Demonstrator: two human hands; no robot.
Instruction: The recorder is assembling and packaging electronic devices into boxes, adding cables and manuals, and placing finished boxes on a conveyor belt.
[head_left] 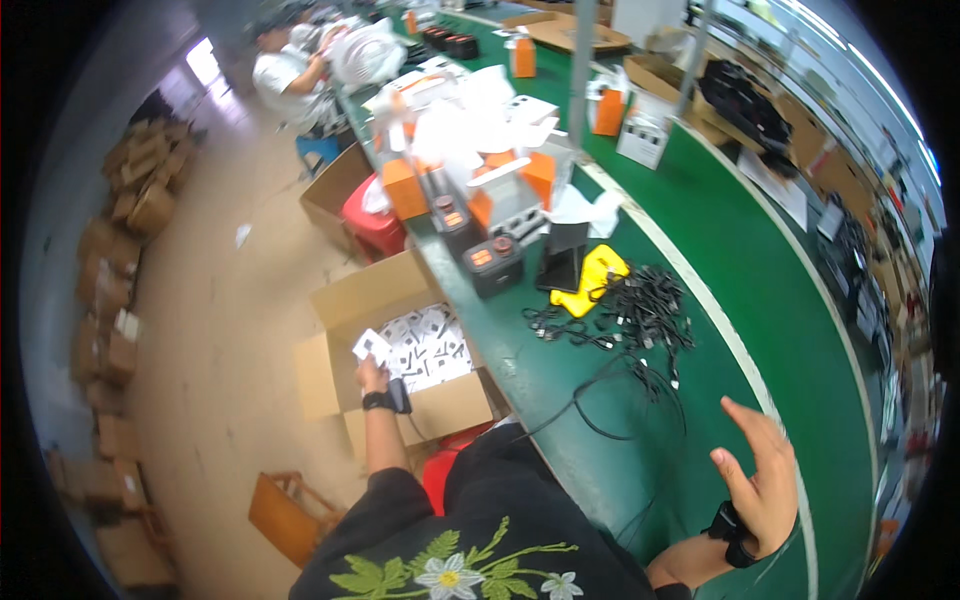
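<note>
My left hand (372,378) reaches over an open cardboard box (430,408) at my left. Its fingers are closed on a small white printed card (370,346); I cannot tell whether it is flat or a thin box. Many similar white printed pieces (430,348) fill the carton. Above the green workbench, my right hand (765,480) is raised with thumb and fingers apart, holding nothing. A heap of black cables (645,308) lies on the bench beyond it, with a yellow object (590,282) partly beneath. Both wrists wear black bands.
Two black devices with orange panels (493,262) stand near the bench edge, before a pile of white and orange packaging (460,130). A red stool (375,222) and a wooden chair (285,515) are on the floor. Cartons (110,275) line the left wall. Another person (290,75) works farther back.
</note>
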